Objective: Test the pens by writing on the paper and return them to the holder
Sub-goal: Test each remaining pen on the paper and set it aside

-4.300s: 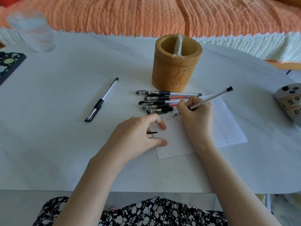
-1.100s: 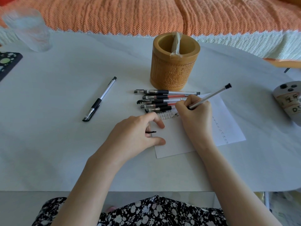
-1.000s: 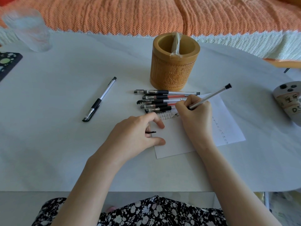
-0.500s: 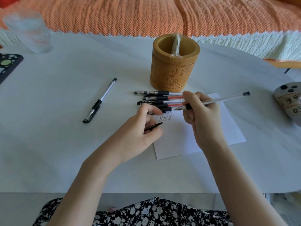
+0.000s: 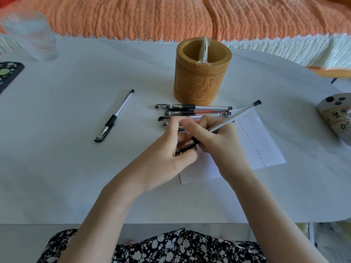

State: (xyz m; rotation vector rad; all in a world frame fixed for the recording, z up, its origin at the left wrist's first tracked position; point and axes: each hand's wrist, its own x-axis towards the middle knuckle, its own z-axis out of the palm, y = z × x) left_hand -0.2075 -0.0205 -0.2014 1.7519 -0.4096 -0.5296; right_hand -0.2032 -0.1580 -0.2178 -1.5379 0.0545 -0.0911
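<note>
My right hand (image 5: pixel 216 141) grips a clear pen (image 5: pixel 235 115) whose back end points up and right. My left hand (image 5: pixel 167 152) holds the pen's black cap (image 5: pixel 185 148), and the pen's front end meets the cap between my hands. Both hands hover over the white paper (image 5: pixel 258 145), which carries a column of written numbers. Several capped pens (image 5: pixel 193 111) lie in a row just beyond my fingers. The carved bamboo holder (image 5: pixel 202 80) stands behind them with a plastic-wrapped item inside. One more pen (image 5: pixel 115 115) lies alone to the left.
A clear glass (image 5: pixel 31 37) stands at the far left corner. A dark patterned object (image 5: pixel 8 74) lies at the left edge. A grey rounded object (image 5: pixel 338 116) with labels sits at the right edge. An orange blanket (image 5: pixel 171 14) lies beyond the white table (image 5: pixel 76 168).
My right hand stopped writing and lifted the pen off the paper. My left hand rose with the cap, and the pen tip has now come to the cap.
</note>
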